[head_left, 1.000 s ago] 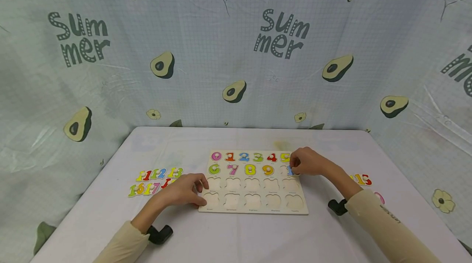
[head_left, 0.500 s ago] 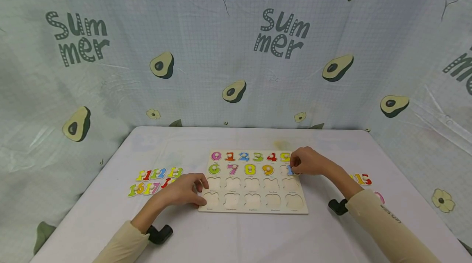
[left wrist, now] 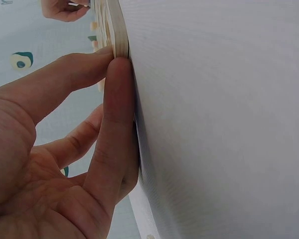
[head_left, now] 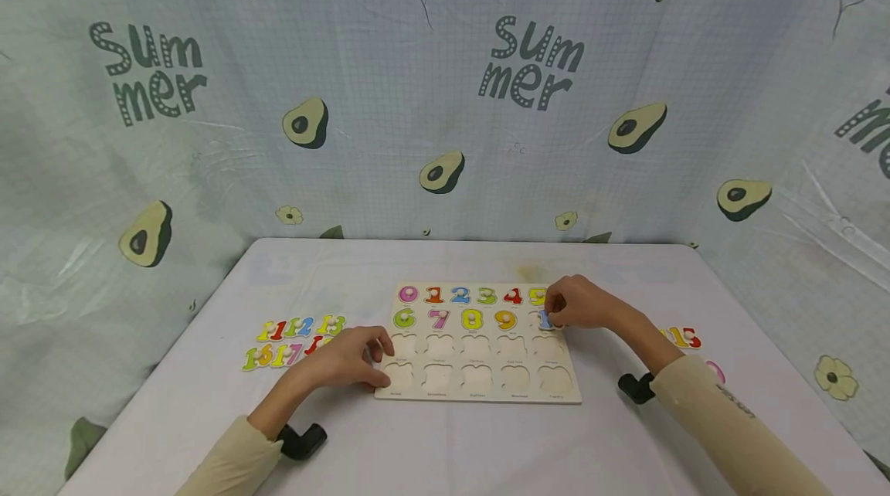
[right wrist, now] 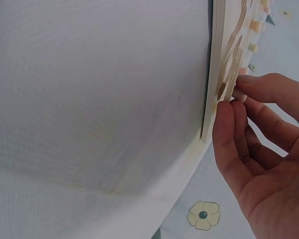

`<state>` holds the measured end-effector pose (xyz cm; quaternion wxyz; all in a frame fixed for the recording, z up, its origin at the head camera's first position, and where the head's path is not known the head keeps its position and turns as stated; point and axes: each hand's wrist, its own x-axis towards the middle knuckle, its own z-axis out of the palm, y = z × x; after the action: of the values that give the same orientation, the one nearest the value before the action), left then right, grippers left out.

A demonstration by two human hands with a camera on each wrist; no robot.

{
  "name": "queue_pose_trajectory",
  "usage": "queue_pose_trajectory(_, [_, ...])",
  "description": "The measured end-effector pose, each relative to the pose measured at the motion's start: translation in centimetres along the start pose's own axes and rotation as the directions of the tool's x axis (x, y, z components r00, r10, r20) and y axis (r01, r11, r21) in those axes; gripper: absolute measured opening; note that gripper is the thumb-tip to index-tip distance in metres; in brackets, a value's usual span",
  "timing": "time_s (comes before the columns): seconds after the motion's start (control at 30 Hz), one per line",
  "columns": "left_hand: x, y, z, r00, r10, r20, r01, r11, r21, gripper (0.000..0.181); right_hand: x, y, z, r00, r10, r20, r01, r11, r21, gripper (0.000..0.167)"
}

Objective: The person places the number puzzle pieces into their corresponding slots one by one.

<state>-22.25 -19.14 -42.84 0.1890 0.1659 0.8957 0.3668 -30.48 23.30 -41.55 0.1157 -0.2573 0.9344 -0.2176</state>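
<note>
A wooden number puzzle board [head_left: 480,399] lies in the middle of the table, its top row filled with 0 to 5 and 6 to 9 in the second. My left hand [head_left: 348,361] touches its left edge, thumb near the front corner; the left wrist view shows the thumb and a finger against the board's edge [left wrist: 120,35]. At the right end of the second row my right hand [head_left: 577,303] pinches a puzzle piece with a blue 1 [head_left: 545,320], tilted over its recess. Fingers hide the rest of it; the right wrist view shows the thin piece [right wrist: 234,69] edge-on.
Several two-digit number pieces [head_left: 285,355] lie left of the board, some partly behind my left hand. More pieces [head_left: 684,338] lie to the right, with a pink one [head_left: 716,372] partly behind my right sleeve. A printed curtain [head_left: 375,94] stands behind the table.
The right hand and the piece with the blue 1 have shifted very slightly left over the recess. The left hand has stayed at the board's edge.
</note>
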Motion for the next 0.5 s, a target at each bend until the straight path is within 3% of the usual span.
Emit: queue_pose_trajectory(0.5, [-0.01,-0.08,0.13,1.0,-0.012,-0.007,0.012,1.0,0.001,0.032,0.57,-0.26,0.64,1.0,-0.008,0.004,0.008,1.0,-0.006,0.007])
